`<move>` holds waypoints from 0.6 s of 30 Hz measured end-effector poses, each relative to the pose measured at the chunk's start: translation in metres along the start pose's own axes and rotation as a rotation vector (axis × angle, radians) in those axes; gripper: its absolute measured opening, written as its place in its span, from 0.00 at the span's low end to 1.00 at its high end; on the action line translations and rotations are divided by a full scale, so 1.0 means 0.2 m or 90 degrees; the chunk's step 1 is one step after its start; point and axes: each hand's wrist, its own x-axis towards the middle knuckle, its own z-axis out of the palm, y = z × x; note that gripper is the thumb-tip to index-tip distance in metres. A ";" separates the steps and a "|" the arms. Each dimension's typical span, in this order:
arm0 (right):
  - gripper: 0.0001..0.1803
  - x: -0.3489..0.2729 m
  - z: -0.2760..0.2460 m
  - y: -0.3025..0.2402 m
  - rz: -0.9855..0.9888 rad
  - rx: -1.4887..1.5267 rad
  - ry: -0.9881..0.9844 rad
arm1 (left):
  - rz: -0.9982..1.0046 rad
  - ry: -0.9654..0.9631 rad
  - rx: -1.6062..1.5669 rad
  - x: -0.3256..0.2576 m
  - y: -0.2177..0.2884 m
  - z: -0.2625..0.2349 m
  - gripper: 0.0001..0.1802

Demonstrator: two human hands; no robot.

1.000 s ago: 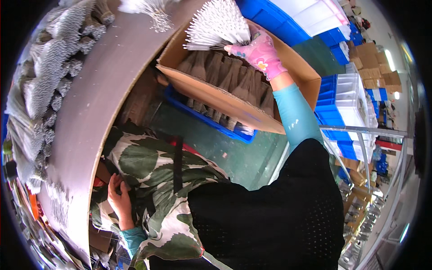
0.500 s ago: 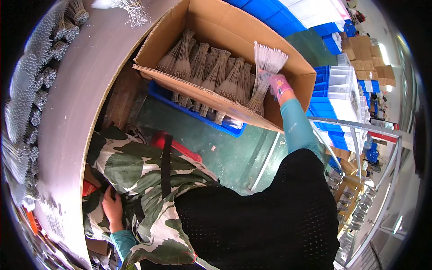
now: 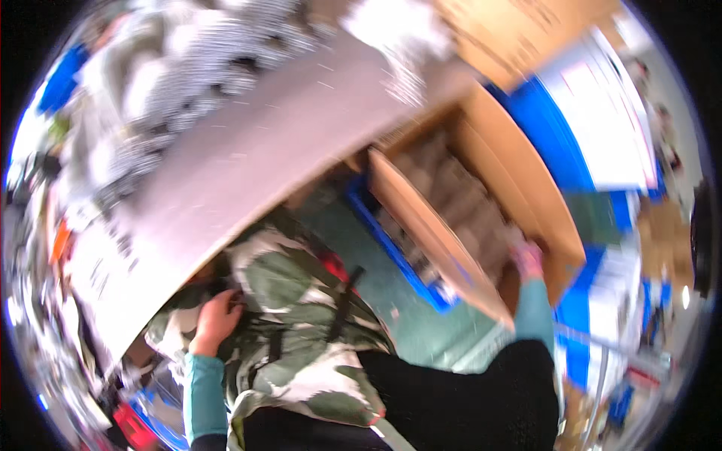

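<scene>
Head view, heavily blurred, shows our right hand (image 3: pixel 529 259) in a pink glove reaching into the open cardboard box (image 3: pixel 519 192) at the right of centre in the frame, down among the brownish bundles (image 3: pixel 459 199) packed inside it; we cannot tell whether the fingers are closed on a bundle or spread apart. Our left hand (image 3: pixel 216 319), bare, lies lower left on the camouflage apron (image 3: pixel 301 331) at our lap, fingers curled against the cloth and gripping nothing we can make out. As we judge it, the risk lies in the box: it sits tilted on a blue crate (image 3: pixel 391 240), and a hard pull on a tightly packed bundle could drag neighbours out or tip the box toward the green floor (image 3: pixel 421 331). Across the upper left runs the grey table edge (image 3: pixel 248 173), with white bristly bunches (image 3: pixel 173 68) heaped beyond it. Blue bins (image 3: pixel 594 135) stand at the upper right. The near box wall stands between our arm and the bundles, so we reach over it.
</scene>
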 end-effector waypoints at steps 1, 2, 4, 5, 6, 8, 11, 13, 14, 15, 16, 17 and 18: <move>0.08 -0.02 -0.04 -0.17 0.006 0.112 0.091 | 0.026 0.014 -0.014 0.02 0.03 0.01 0.23; 0.12 -0.03 -0.07 -0.35 -0.049 0.128 0.071 | 0.015 -0.007 -0.021 0.06 0.08 -0.01 0.23; 0.17 -0.14 -0.03 -0.68 -0.229 0.259 0.006 | 0.111 0.024 -0.015 0.16 0.10 0.04 0.22; 0.17 -0.20 0.14 -0.82 -0.249 0.269 -0.026 | 0.119 0.050 0.005 0.17 0.08 0.05 0.20; 0.17 -0.35 0.35 -0.99 -0.324 0.244 -0.045 | 0.142 0.082 0.008 0.18 0.02 0.10 0.20; 0.17 -0.59 0.64 -1.23 -0.475 0.123 -0.095 | 0.131 0.089 0.034 0.19 0.01 0.13 0.20; 0.09 -0.90 1.00 -1.56 -0.560 0.064 -0.223 | 0.127 0.095 0.045 0.17 -0.03 0.12 0.21; 0.08 -1.12 1.17 -1.78 -0.616 0.027 -0.324 | 0.131 0.105 0.041 0.16 -0.08 0.13 0.21; 0.08 -1.23 1.28 -1.89 -0.656 0.036 -0.347 | 0.114 0.115 0.029 0.17 -0.12 0.15 0.21; 0.08 -1.36 1.38 -1.99 -0.670 0.033 -0.388 | 0.097 0.124 0.015 0.18 -0.16 0.17 0.21; 0.08 -1.44 1.48 -2.07 -0.662 0.049 -0.434 | 0.104 0.135 0.010 0.19 -0.20 0.20 0.21; 0.09 -1.50 1.60 -2.15 -0.657 0.036 -0.505 | 0.098 0.139 0.004 0.18 -0.21 0.20 0.21; 0.09 -1.58 1.71 -2.22 -0.652 0.020 -0.571 | 0.106 0.113 0.013 0.17 -0.21 0.20 0.20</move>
